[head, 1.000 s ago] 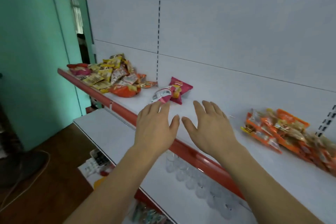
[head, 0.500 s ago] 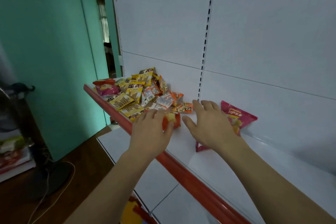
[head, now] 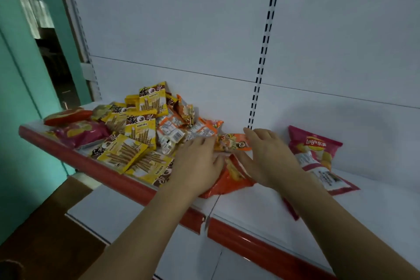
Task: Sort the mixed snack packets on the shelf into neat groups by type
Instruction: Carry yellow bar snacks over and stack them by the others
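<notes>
A mixed heap of snack packets lies at the left end of the white shelf (head: 261,207): several yellow biscuit-stick packets (head: 127,150), orange-and-white small packets (head: 179,129), a pink chip bag (head: 84,132) and a red one (head: 66,116). My left hand (head: 197,166) rests palm down over an orange chip bag (head: 229,179), fingertips touching a small orange packet (head: 231,142). My right hand (head: 270,157) hovers just right of that packet, fingers apart, holding nothing. A pink Lay's bag (head: 316,152) lies to the right, partly behind my right forearm.
The shelf has a red front lip (head: 254,238) and a white back panel with a slotted upright (head: 261,63). A lower white shelf (head: 113,209) juts out beneath. A teal wall (head: 20,98) and a dark doorway stand at the left.
My view has swung left and closer to the heap. Both hands have travelled left along the shelf from its bare middle onto the orange packets at the heap's right edge.
</notes>
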Demonstrator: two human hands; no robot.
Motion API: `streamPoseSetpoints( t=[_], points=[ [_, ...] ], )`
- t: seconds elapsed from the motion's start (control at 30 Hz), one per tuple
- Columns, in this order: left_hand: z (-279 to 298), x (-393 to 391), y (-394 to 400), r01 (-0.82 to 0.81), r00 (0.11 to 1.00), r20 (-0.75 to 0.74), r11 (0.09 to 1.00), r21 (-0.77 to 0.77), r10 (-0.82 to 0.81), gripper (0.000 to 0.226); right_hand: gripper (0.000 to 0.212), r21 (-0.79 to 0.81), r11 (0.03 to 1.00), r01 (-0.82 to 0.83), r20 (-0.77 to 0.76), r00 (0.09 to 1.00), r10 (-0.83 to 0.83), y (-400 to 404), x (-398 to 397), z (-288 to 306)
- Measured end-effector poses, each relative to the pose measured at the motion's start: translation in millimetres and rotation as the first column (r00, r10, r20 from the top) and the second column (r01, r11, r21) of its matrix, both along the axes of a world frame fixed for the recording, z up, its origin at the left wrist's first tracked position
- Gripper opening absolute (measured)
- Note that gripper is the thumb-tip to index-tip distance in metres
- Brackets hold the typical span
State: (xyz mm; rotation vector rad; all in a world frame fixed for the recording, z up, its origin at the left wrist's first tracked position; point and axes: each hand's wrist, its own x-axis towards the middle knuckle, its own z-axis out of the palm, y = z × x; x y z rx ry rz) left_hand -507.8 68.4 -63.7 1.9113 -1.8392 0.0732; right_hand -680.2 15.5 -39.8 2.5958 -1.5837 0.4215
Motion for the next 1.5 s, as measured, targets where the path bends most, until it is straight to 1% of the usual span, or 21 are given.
streamPoseSetpoints(
  t=[0.1,0.2,0.33,0.43,0.47,0.53,0.6,0.7,0.77,0.8,0.83,0.87,0.93,0.97,1.0,1.1,1.17,1.23,1.33,1.43,1.5],
  points=[
    [-0.8,-7.7,-17.5,0.144,0.989,-0.015,0.989,-0.026,-0.145,0.046,0.066,-0.009,0.981,0.193,0.003,0.981,-0.193,9.3,-13.4,0.7],
    [-1.2,-30.8,-30.5,0.283,0.958,-0.04,0.959,-0.012,-0.283,0.041,0.064,-0.021,0.917,0.398,-0.019,0.917,-0.398,18.4,-41.2,2.1],
    [1.7,-69.6,-37.5,0.45,0.892,-0.066,0.893,0.022,-0.448,0.047,0.059,0.094,0.809,0.58,0.023,0.811,-0.584,20.7,-86.8,3.5],
    [1.2,-95.7,-40.0,0.561,0.828,-0.08,0.82,0.11,-0.555,0.064,0.045,0.299,0.793,0.531,0.091,0.811,-0.577,23.7,-105.5,3.3],
    [0.1,-103.9,-40.7,0.59,0.807,-0.079,0.794,0.147,-0.585,0.074,0.042,0.313,0.812,0.492,0.143,0.821,-0.553,25.2,-107.8,2.4],
    [-4.1,-119.1,-41.8,0.605,0.794,-0.101,0.766,0.216,-0.599,0.095,0.033,0.254,0.857,0.448,0.252,0.825,-0.506,26.4,-110.4,1.4],
    [-10.1,-131.9,-44.9,0.581,0.814,-0.172,0.783,0.223,-0.555,0.109,0.032,0.185,0.887,0.424,0.347,0.816,-0.462,24.3,-113.1,4.4],
    [-12.5,-139.7,-51.2,0.544,0.808,-0.323,0.834,0.089,-0.492,0.094,0.022,0.199,0.925,0.323,0.562,0.736,-0.378,20.0,-120.5,11.9],
    [-6.1,-135.3,-56.2,0.54,0.699,-0.558,0.842,0.003,-0.447,0.063,0.03,0.277,0.933,0.23,0.759,0.543,-0.359,13.7,-129.1,13.9],
    [-1.4,-131.4,-57.7,0.538,0.614,-0.688,0.843,0.005,-0.388,0.05,0.032,0.298,0.927,0.229,0.813,0.449,-0.372,9.6,-133.9,14.4],
    [2.6,-127.3,-59.8,0.543,0.481,-0.823,0.839,0.008,-0.303,0.042,0.033,0.305,0.916,0.262,0.825,0.408,-0.391,2.8,-139.1,12.4],
    [5.6,-123.7,-62.1,0.551,0.308,-0.929,0.835,-0.002,-0.206,0.036,0.033,0.308,0.895,0.323,0.791,0.435,-0.43,-5.2,-143.9,9.1],
    [9.7,-118.9,-63.1,0.533,-0.042,-0.997,0.843,-0.073,-0.059,0.027,0.042,0.364,0.831,0.422,0.615,0.561,-0.554,-19.8,-146.6,0.0],
    [11.3,-118.0,-61.6,0.514,-0.156,-0.988,0.853,-0.091,-0.011,0.021,0.049,0.405,0.804,0.435,0.521,0.613,-0.595,-26.2,-144.5,-5.6],
    [13.0,-117.5,-60.3,0.496,-0.21,-0.978,0.863,-0.091,0.018,0.018,0.054,0.44,0.793,0.421,0.468,0.646,-0.603,-32.2,-141.3,-12.3],
    [13.0,-115.7,-57.8,0.476,-0.217,-0.975,0.877,-0.065,0.046,0.019,0.065,0.485,0.785,0.386,0.465,0.646,-0.605,-46.2,-130.5,-30.6],
    [13.5,-115.1,-58.3,0.484,-0.197,-0.979,0.874,-0.049,0.054,0.04,0.061,0.474,0.791,0.387,0.514,0.608,-0.605,-48.7,-128.2,-35.2],
    [14.7,-116.9,-59.8,0.472,-0.115,-0.991,0.882,0.006,0.069,0.053,0.055,0.451,0.807,0.38,0.576,0.567,-0.589,-45.6,-130.1,-31.7],
    [13.9,-122.8,-62.7,0.406,-0.001,-0.998,0.912,0.055,0.061,0.046,0.043,0.37,0.84,0.398,0.658,0.525,-0.539,-34.1,-141.7,-18.8],
    [11.0,-123.7,-71.7,0.344,0.049,-0.998,0.938,0.054,0.04,0.035,0.042,0.251,0.868,0.429,0.831,0.364,-0.421,-8.3,-156.4,1.1],
    [11.9,-125.8,-72.4,0.384,0.059,-0.998,0.922,0.048,0.028,0.033,0.043,0.206,0.92,0.332,0.923,0.247,-0.296,14.2,-164.3,12.8]
  ],
)
